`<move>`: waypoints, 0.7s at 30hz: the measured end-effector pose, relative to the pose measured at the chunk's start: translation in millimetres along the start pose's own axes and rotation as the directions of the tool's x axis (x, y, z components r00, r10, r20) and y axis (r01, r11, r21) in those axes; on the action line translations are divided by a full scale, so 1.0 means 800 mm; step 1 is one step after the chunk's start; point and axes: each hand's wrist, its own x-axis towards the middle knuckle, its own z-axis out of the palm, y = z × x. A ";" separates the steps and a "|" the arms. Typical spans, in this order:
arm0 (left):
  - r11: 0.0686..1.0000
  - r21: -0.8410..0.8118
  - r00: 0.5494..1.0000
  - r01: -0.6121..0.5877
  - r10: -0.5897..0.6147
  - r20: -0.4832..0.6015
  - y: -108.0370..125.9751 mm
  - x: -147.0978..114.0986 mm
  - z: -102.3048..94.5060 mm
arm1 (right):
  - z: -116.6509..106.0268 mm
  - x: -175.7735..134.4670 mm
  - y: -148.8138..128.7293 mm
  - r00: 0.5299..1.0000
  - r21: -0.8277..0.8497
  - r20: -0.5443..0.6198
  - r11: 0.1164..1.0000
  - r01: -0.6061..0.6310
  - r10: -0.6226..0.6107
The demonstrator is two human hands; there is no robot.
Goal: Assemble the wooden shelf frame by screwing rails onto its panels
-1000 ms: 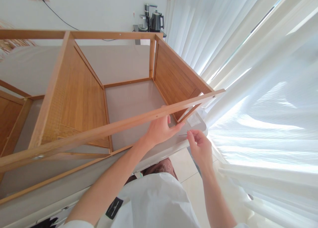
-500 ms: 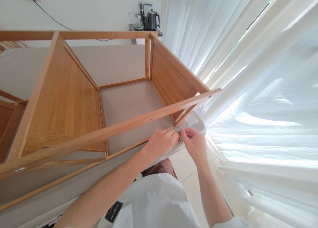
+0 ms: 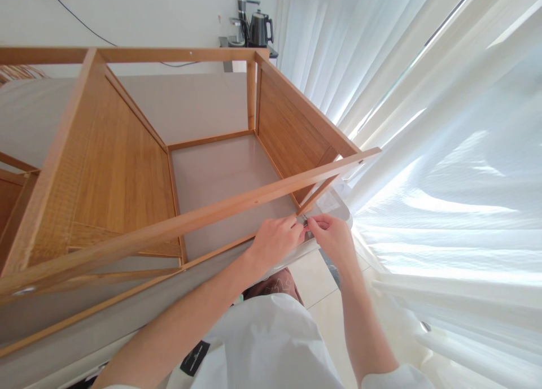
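A wooden frame (image 3: 237,204) with slatted panels lies on a grey, table-like surface (image 3: 220,174) in front of me. At its near right corner my left hand (image 3: 277,237) is closed, its fingertips pinched together. Close beside it, my right hand (image 3: 332,236) is closed too, thumb and finger meeting. Between the fingertips shows a small, thin metal piece (image 3: 305,218), too small to name, by the foot of the short upright. Both hands nearly touch each other. What the left fingers hold is hidden.
White curtains (image 3: 423,140) hang close on the right. A dark kettle (image 3: 259,29) stands on a small stand at the back by the wall. Another wooden panel (image 3: 110,163) divides the frame on the left. A black cable (image 3: 84,26) runs down the wall.
My right hand has shifted slightly up, with its fingers at the small metal piece. My left hand stays about where it was. The view has tilted a little.
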 end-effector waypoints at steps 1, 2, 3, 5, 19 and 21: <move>1.000 -0.001 1.000 0.002 -0.002 0.000 0.000 0.000 0.000 | 0.000 0.001 0.000 1.000 0.003 0.003 1.000 -0.004 0.004; 1.000 0.002 1.000 0.005 -0.005 -0.001 0.000 0.000 0.000 | 0.000 0.001 0.000 1.000 0.006 0.007 1.000 -0.006 0.006; 1.000 0.007 1.000 0.007 -0.007 -0.002 0.000 0.000 0.000 | 0.000 0.002 -0.001 1.000 0.010 0.009 1.000 -0.006 0.006; 1.000 0.018 1.000 0.010 -0.010 -0.002 0.000 0.000 0.001 | -0.001 0.002 -0.002 1.000 0.016 0.009 1.000 0.002 -0.002; 0.998 0.056 1.000 0.007 -0.005 -0.027 0.000 0.001 0.004 | -0.002 0.002 -0.002 0.999 -0.012 0.030 0.999 0.044 -0.044; 0.998 0.059 1.000 0.013 -0.011 -0.027 0.000 0.001 0.003 | -0.002 -0.004 0.000 0.996 -0.076 0.008 0.993 0.086 -0.086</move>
